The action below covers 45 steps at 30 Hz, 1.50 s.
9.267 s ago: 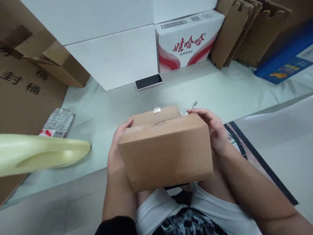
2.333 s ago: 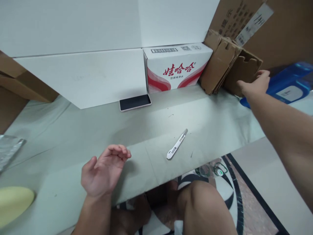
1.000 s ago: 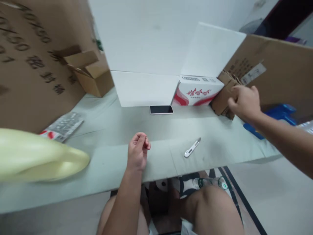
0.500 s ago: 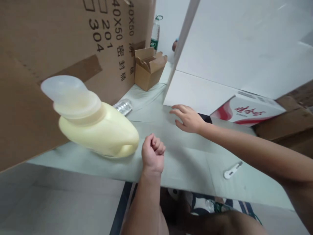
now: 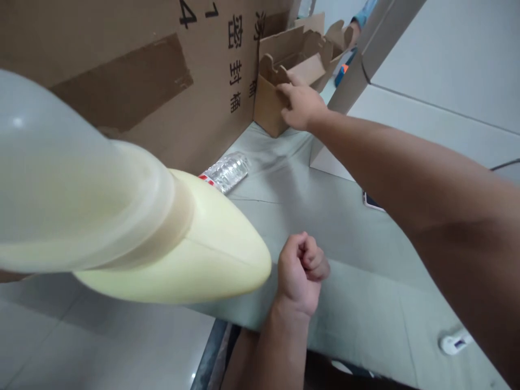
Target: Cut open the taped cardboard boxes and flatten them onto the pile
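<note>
My right hand (image 5: 303, 103) reaches out to a small open cardboard box (image 5: 268, 105). Its fingers are apart at the near side of the box, and whether they touch it I cannot tell. My left hand (image 5: 303, 271) is closed in a fist over the table, with nothing showing in it. Left of that fist stands a pale yellow jug-like container (image 5: 219, 244) with a whitish translucent top (image 5: 60, 179), large and close to the camera. Behind it lies a clear plastic bottle (image 5: 229, 170) on its side, partly hidden.
A big printed cardboard carton (image 5: 134, 43) walls off the left. White panels (image 5: 426, 119) stand at the right, with a dark phone-like object (image 5: 371, 201) below them. A small white tool (image 5: 455, 342) lies near the pale green tabletop's (image 5: 357, 292) front. Another person's arm (image 5: 356, 30) shows beyond the box.
My right hand has moved forward and left from the open tabletop to the small box. My left hand stays in a fist. The view has shifted closer to the yellow container.
</note>
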Tool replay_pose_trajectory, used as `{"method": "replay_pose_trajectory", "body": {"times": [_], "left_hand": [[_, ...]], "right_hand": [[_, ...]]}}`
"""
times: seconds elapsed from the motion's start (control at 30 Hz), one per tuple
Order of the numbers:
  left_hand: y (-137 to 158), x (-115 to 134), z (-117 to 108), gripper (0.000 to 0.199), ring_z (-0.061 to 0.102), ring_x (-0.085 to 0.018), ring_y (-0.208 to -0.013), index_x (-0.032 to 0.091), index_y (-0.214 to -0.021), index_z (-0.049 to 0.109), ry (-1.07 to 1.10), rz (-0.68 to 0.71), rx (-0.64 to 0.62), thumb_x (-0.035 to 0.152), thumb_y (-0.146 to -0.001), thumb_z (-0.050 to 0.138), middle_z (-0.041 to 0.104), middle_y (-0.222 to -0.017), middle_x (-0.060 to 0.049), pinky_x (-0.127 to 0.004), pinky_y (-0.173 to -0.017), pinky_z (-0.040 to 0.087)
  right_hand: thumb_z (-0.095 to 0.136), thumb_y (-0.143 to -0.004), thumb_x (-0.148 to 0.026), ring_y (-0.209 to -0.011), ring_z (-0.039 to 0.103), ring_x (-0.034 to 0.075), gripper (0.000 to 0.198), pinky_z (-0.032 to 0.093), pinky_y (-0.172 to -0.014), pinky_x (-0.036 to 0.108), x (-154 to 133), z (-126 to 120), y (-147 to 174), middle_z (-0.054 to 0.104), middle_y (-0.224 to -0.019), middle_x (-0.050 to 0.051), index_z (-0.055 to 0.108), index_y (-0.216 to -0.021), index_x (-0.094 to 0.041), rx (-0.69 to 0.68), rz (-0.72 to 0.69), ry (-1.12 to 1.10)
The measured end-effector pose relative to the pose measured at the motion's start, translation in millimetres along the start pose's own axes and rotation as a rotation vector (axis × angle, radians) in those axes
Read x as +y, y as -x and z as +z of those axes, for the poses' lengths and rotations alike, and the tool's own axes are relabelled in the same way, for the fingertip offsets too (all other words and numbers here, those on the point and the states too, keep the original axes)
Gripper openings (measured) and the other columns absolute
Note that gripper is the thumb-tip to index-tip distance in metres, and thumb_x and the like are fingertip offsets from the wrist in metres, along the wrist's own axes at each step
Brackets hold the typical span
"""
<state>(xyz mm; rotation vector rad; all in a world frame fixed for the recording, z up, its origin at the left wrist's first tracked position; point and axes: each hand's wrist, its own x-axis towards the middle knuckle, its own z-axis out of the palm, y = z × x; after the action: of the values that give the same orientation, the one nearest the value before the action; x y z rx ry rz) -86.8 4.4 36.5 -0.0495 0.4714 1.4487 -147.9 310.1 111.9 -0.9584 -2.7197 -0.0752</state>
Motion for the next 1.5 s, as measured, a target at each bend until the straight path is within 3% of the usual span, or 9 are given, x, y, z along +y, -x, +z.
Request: {"method": "replay_pose_trajectory", "body": {"times": [0.1, 0.23, 0.4, 0.63, 0.77, 0.97, 1.13, 1.27, 1.5], "left_hand": [[1.9, -1.9, 4.0, 0.059, 0.012, -0.003, -0.037, 0.021, -0.047, 0.022, -0.008, -0.001, -0.002, 0.045, -0.066, 0.072, 0.013, -0.043, 0.010, -0.024, -0.043, 0.008], [10.2, -1.7, 8.2, 0.055, 0.013, -0.002, -0.038, 0.020, -0.047, 0.025, -0.043, 0.034, -0.013, 0.043, -0.069, 0.070, 0.014, -0.044, 0.010, -0.023, -0.043, 0.010], [23.3, -5.3, 17.4, 0.047, 0.019, -0.003, -0.040, 0.019, -0.049, 0.033, -0.123, 0.268, 0.044, 0.043, -0.070, 0.068, 0.022, -0.046, 0.008, -0.023, -0.043, 0.016], [31.2, -34.6, 24.1, 0.031, 0.029, -0.008, -0.042, 0.020, -0.055, 0.050, -0.412, 0.718, 0.160, 0.041, -0.075, 0.061, 0.029, -0.049, 0.006, -0.021, -0.038, 0.020], [22.3, -51.5, 22.0, 0.018, 0.032, -0.008, -0.043, 0.019, -0.058, 0.052, -0.655, 1.063, 0.170, 0.026, -0.072, 0.060, 0.033, -0.049, 0.006, -0.021, -0.041, 0.023], [-15.8, -57.7, 20.2, 0.021, 0.054, -0.012, -0.063, 0.021, -0.079, 0.058, -0.664, 0.960, 0.204, 0.039, -0.069, 0.064, 0.053, -0.069, 0.001, -0.022, -0.055, 0.044], [-48.3, -60.3, 20.8, 0.054, 0.063, -0.024, -0.112, 0.024, -0.106, 0.062, -0.874, 0.872, -0.064, 0.064, -0.070, 0.069, 0.065, -0.111, -0.007, -0.034, -0.096, 0.051], [-62.6, -69.5, 21.8, 0.063, 0.063, -0.029, -0.112, 0.026, -0.106, 0.063, -1.013, 0.702, -0.193, 0.078, -0.071, 0.064, 0.064, -0.104, -0.007, -0.039, -0.096, 0.051], [-53.3, -80.3, 22.2, 0.052, 0.060, -0.026, -0.109, 0.028, -0.104, 0.062, -0.941, 0.961, -0.229, 0.072, -0.077, 0.062, 0.063, -0.102, -0.003, -0.039, -0.100, 0.049]], "right_hand": [[0.059, -0.089, -0.016, -0.132, 0.059, 0.028, 0.036, 0.049, -0.115, 0.044, -11.4, 3.0, 10.1, 0.058, -0.146, 0.003, 0.064, -0.125, -0.018, 0.077, -0.024, -0.103], [0.060, -0.083, -0.009, -0.136, 0.057, 0.027, 0.034, 0.049, -0.118, 0.040, -17.5, 3.8, 63.8, 0.059, -0.147, 0.008, 0.067, -0.116, -0.016, 0.205, -0.047, -0.253], [0.061, -0.086, -0.018, -0.110, 0.070, 0.026, 0.030, 0.065, -0.085, 0.042, -11.7, -25.9, 192.8, 0.062, -0.139, 0.009, 0.069, -0.115, -0.024, 0.337, 0.005, -0.532], [0.060, -0.095, -0.033, -0.088, 0.068, 0.022, 0.015, 0.059, -0.071, 0.040, -24.7, -71.1, 400.2, 0.068, -0.095, 0.007, 0.072, -0.091, -0.024, 0.704, 0.295, -0.727], [0.062, -0.094, -0.029, -0.069, 0.063, 0.019, 0.012, 0.052, -0.066, 0.038, -31.7, -69.5, 470.1, 0.062, -0.076, 0.002, 0.068, -0.085, -0.023, 0.880, 0.428, -0.774], [0.060, -0.092, -0.026, -0.064, 0.061, 0.019, 0.024, 0.042, -0.055, 0.034, -11.3, -84.9, 496.8, 0.068, -0.079, 0.004, 0.054, -0.069, -0.022, 1.138, 0.211, -0.708], [0.061, -0.088, -0.026, -0.092, 0.073, 0.025, 0.009, 0.054, -0.068, 0.039, 10.1, -77.2, 516.5, 0.075, -0.117, 0.008, 0.060, -0.080, -0.023, 0.969, 0.153, -0.498], [0.066, -0.086, -0.029, -0.111, 0.070, 0.026, 0.011, 0.058, -0.083, 0.043, 17.9, -65.0, 522.3, 0.070, -0.131, 0.007, 0.059, -0.094, -0.026, 0.969, 0.182, -0.531], [0.063, -0.092, -0.037, -0.122, 0.065, 0.028, 0.016, 0.055, -0.097, 0.053, 26.1, -55.6, 514.5, 0.065, -0.134, 0.005, 0.053, -0.102, -0.029, 0.973, 0.222, -0.615]]}}
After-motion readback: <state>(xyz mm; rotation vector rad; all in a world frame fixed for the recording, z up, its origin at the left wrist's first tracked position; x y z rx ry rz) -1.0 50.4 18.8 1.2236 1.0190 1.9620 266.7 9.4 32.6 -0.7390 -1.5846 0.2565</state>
